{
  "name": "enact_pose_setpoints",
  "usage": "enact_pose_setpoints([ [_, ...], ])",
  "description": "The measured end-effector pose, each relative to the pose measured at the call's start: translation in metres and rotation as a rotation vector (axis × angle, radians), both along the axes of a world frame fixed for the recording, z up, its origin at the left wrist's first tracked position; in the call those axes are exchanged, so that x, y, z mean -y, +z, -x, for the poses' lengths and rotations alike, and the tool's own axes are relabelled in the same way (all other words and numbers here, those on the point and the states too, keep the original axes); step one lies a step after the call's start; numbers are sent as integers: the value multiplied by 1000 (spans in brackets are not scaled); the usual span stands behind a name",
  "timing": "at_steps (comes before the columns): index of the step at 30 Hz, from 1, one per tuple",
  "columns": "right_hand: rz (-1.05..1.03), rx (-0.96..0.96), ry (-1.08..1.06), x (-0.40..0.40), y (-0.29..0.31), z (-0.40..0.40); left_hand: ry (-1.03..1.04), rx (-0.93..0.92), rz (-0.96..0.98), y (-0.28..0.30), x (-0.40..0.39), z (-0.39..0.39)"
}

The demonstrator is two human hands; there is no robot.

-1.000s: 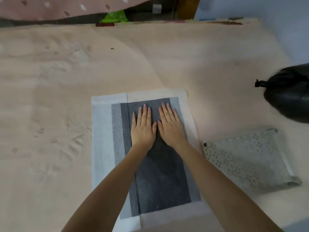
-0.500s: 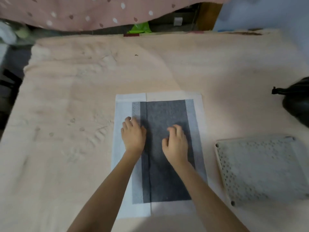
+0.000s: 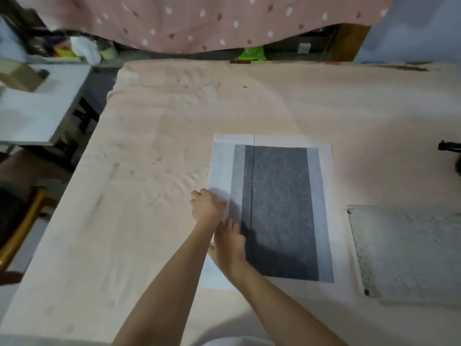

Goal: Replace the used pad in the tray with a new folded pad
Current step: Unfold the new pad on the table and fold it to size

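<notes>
Lying flat on the peach-covered tabletop (image 3: 149,221), the pad (image 3: 279,208) is showing its dark grey centre panel between paler side strips and white borders. Both hands are now sitting at its left edge, having left the dark middle where they were pressing 0.5 s ago. The left hand (image 3: 207,208) is curling its fingers (image 3: 195,196) narrowly over the white border, seemingly pinching it, though whether they are actually gripping cannot be told. The right hand (image 3: 230,243) is resting just behind it, touching the left wrist, its fingers loosely spread on the pad. The perforated tray (image 3: 409,253) is sitting just right of the pad. A black bag (image 3: 451,148) is peeking in at the right edge.
</notes>
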State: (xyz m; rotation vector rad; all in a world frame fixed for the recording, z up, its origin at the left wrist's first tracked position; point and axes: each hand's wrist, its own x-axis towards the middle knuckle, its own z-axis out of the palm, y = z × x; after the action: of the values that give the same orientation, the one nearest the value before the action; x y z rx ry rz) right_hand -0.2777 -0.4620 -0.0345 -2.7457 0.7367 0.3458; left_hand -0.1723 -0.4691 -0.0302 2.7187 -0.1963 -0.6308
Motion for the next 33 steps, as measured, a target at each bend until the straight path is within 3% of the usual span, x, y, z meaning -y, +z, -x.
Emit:
enact_pose_setpoints([
  [7,-79,21,19,8,-9,4,85,-169,193,-2,-16,-3],
  [12,-135,105,24,15,-17,14,114,-147,186,-4,-28,-7],
  [20,-357,329,-195,14,-9,20,90,26,213,1,-27,-4],
  [24,-429,424,-280,7,5,21,35,-97,212,7,-8,-6],
  [26,-409,444,-286,5,12,21,42,-197,245,9,1,-7],
  [29,-279,442,-303,4,20,17,-44,-150,268,11,9,-8],
  [33,-64,197,-331,-7,31,7,-108,-69,332,18,8,-8],
])
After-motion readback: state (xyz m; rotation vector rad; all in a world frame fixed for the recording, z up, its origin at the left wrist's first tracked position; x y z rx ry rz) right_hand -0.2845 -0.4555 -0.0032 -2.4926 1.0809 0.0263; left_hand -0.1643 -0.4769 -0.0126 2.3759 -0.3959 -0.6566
